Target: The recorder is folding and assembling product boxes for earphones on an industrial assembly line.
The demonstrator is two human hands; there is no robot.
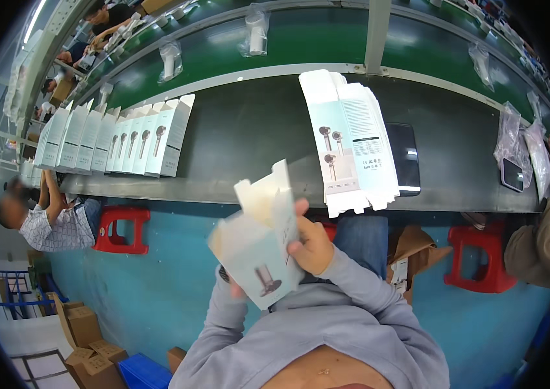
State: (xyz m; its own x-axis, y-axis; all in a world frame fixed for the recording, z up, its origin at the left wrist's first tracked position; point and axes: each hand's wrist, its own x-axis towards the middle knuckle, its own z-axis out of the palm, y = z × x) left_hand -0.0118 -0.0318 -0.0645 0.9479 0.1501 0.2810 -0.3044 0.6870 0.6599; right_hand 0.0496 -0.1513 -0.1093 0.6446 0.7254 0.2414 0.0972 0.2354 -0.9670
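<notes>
Holding a pale carton (259, 249), flaps open, right hand (310, 246), inside unseen

Both hands hold an opened pale carton (259, 249) above the lap: right hand (312, 243) grips its side, left hand (235, 285) mostly hidden behind it. Flat cartons (353, 142) lie on the bench (249, 129).

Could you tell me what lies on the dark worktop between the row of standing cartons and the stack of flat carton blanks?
In the head view, nothing: the worktop is bare between the standing cartons and the flat carton blanks.
</notes>
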